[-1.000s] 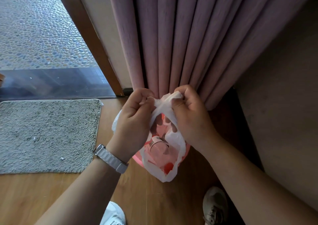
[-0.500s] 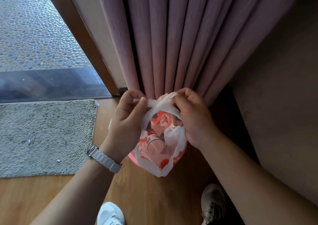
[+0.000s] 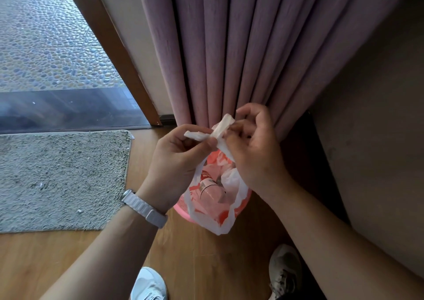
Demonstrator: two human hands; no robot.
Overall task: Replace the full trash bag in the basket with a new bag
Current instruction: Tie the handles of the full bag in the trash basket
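Pink curtain (image 3: 229, 47) right behind basket (image 3: 181, 209); grey mat (image 3: 57, 180) left of it. Trash bag (image 3: 215, 199) in the basket, mouth up, handles crossed above, long axis upright. Left hand (image 3: 176, 162) and right hand (image 3: 254, 148) each pinching a handle.

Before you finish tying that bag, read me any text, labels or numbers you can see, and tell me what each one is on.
None can be read for certain.
Trash bag: red print on the white plastic, crumpled, no letters legible.
Container inside the bag: red band with small white characters, too blurred to read.
Watch band on the left wrist: no markings visible.
Shoes, mat and curtain: no text.
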